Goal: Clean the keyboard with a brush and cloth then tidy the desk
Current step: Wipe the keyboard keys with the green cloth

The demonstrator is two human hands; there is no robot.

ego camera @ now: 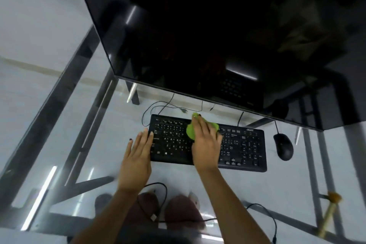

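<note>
**Hands on the keyboard, green cloth under the right palm**

Left hand [136, 156] flat and released, fingers spread, resting at the left end of the black keyboard [243, 144], fingertips touching its edge keys, grasping nothing. Right hand [206, 142] pressed palm-down over the middle of the keyboard, fingers extended toward the top row, holding a green cloth [190, 130] flat against the keys; cloth peeking out to the left of the fingers and beyond the fingertips. Keyboard lying on a glass table [83, 125], metal frame and pale floor visible through the pane. Thin black cable [156, 106] looping on the glass just behind the keyboard's left corner. Large dark monitor [198, 25] leaning over the far side, screen off, faint reflections on its surface. Black mouse [283, 146] just beside the keyboard's right end, apart from it, its cord running up under the monitor. Near the lower right, a pale wooden-handled object [329, 214], blurred, too unclear to tell what. Another black cable [152, 204] curling at the near edge, between the forearms.
</note>
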